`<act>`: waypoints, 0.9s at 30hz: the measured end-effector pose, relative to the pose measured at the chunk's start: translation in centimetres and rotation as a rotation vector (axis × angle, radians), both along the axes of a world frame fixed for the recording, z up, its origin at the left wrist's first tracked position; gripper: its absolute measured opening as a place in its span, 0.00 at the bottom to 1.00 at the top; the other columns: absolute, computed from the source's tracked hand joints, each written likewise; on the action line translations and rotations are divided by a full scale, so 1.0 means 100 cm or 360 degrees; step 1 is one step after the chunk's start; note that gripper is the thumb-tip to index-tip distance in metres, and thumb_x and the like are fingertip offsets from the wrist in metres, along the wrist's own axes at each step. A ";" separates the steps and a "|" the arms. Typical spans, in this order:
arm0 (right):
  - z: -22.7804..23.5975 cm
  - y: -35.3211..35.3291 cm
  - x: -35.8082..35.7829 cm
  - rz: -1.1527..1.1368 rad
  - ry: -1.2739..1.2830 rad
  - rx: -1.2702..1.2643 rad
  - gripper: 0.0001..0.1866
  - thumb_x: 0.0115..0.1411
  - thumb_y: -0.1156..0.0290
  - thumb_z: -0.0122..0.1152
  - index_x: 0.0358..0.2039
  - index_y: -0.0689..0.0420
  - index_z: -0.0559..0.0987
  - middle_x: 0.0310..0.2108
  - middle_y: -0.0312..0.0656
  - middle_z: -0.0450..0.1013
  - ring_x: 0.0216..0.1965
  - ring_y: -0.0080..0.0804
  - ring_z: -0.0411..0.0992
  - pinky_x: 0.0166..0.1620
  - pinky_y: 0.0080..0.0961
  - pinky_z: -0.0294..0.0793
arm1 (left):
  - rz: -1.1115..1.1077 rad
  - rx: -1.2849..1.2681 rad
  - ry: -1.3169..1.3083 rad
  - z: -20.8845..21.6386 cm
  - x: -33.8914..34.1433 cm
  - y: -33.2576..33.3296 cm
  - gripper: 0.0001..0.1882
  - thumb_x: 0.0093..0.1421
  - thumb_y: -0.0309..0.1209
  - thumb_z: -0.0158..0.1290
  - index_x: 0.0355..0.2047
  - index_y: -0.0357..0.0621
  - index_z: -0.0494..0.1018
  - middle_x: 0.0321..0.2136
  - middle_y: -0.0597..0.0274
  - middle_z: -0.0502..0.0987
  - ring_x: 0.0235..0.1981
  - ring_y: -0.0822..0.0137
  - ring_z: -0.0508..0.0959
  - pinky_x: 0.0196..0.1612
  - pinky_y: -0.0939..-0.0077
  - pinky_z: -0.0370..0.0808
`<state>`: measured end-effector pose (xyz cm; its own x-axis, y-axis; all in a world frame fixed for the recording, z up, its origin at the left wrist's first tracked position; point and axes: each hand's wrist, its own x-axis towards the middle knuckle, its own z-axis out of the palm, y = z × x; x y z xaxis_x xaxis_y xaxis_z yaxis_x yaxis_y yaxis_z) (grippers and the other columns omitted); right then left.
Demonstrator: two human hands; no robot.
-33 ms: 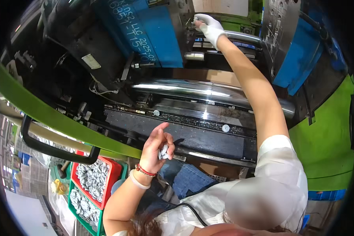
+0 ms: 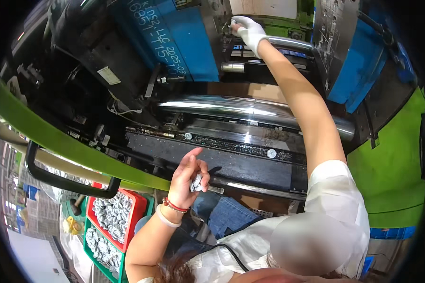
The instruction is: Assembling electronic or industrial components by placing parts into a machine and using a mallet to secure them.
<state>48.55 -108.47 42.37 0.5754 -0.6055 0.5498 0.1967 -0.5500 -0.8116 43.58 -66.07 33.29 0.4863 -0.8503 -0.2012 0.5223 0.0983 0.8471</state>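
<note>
My left hand (image 2: 188,175) is bare, with red and white bracelets at the wrist. Its fingers curl round a few small round grey metal parts (image 2: 196,183), while the index finger points outward. Far from it, my right hand (image 2: 250,32) wears a white glove that leaves some fingertips bare. Those fingertips pinch together against the face of the left mould half (image 2: 217,42), in the gap between the blue mould blocks. Whatever they hold there is too small to make out.
The right mould half (image 2: 335,47) faces the left one across the gap. Thick chrome tie bars (image 2: 222,106) cross below. Loose round parts (image 2: 271,153) lie on the machine ledge. Red (image 2: 139,212) and green (image 2: 89,252) trays full of grey parts stand at lower left, beside a green door with a black handle (image 2: 30,162).
My right hand has shifted very slightly left, closer to the left mould face. My left hand stays in place with its parts.
</note>
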 end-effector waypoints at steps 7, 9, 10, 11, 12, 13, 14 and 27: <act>-0.009 -0.007 0.041 0.0247 -0.0174 0.0175 0.21 0.59 0.69 0.57 0.52 0.63 0.70 0.43 0.43 0.73 0.41 0.27 0.73 0.46 0.20 0.71 | 0.0034 -0.0046 0.0046 -0.004 0.006 0.003 0.22 0.65 0.44 0.42 0.55 0.48 0.61 0.25 0.64 0.68 0.17 0.71 0.68 0.17 0.80 0.67; -0.010 -0.013 0.040 0.0257 -0.0147 0.0180 0.22 0.60 0.71 0.55 0.54 0.63 0.68 0.46 0.44 0.72 0.42 0.29 0.73 0.47 0.21 0.71 | 0.0009 -0.0053 0.0040 -0.003 0.006 0.002 0.22 0.65 0.44 0.42 0.55 0.48 0.61 0.26 0.64 0.68 0.18 0.71 0.68 0.17 0.80 0.67; -0.008 -0.016 0.042 0.0198 -0.0117 0.0112 0.22 0.60 0.71 0.55 0.54 0.63 0.67 0.46 0.45 0.72 0.42 0.29 0.73 0.48 0.21 0.71 | -0.0012 -0.0061 0.0027 -0.003 0.006 0.002 0.21 0.65 0.44 0.42 0.55 0.48 0.62 0.26 0.64 0.68 0.18 0.71 0.68 0.17 0.80 0.67; -0.007 -0.018 0.043 0.0139 -0.0090 0.0045 0.22 0.60 0.71 0.55 0.54 0.63 0.67 0.46 0.45 0.71 0.42 0.29 0.73 0.48 0.21 0.71 | -0.0015 -0.0061 0.0027 -0.004 0.006 0.001 0.21 0.65 0.44 0.42 0.55 0.48 0.62 0.26 0.64 0.68 0.18 0.71 0.68 0.17 0.80 0.67; -0.008 -0.019 0.042 0.0136 -0.0091 0.0043 0.22 0.60 0.71 0.55 0.54 0.63 0.67 0.46 0.45 0.71 0.42 0.29 0.73 0.48 0.21 0.71 | -0.0018 -0.0057 0.0029 -0.004 0.006 0.001 0.21 0.65 0.44 0.42 0.55 0.48 0.62 0.26 0.64 0.68 0.18 0.71 0.68 0.17 0.80 0.67; -0.008 -0.021 0.041 0.0148 -0.0062 0.0040 0.22 0.60 0.70 0.55 0.54 0.62 0.68 0.46 0.44 0.72 0.42 0.29 0.73 0.48 0.20 0.70 | -0.0021 -0.0053 0.0029 -0.005 0.006 0.001 0.21 0.65 0.44 0.42 0.55 0.48 0.62 0.26 0.64 0.68 0.18 0.71 0.68 0.17 0.80 0.67; -0.006 -0.023 0.039 0.0155 -0.0037 0.0033 0.22 0.60 0.70 0.56 0.54 0.61 0.68 0.46 0.44 0.72 0.42 0.28 0.73 0.48 0.20 0.70 | -0.0029 -0.0057 0.0022 -0.004 0.006 0.000 0.21 0.65 0.44 0.42 0.55 0.48 0.62 0.26 0.64 0.68 0.18 0.71 0.68 0.17 0.80 0.67; -0.001 -0.006 0.050 -0.0258 0.0011 -0.0229 0.21 0.58 0.69 0.57 0.52 0.60 0.71 0.46 0.45 0.74 0.41 0.28 0.74 0.47 0.21 0.70 | -0.0019 -0.0047 0.0114 -0.006 0.003 -0.001 0.22 0.65 0.42 0.44 0.55 0.46 0.60 0.26 0.62 0.70 0.19 0.69 0.70 0.18 0.77 0.69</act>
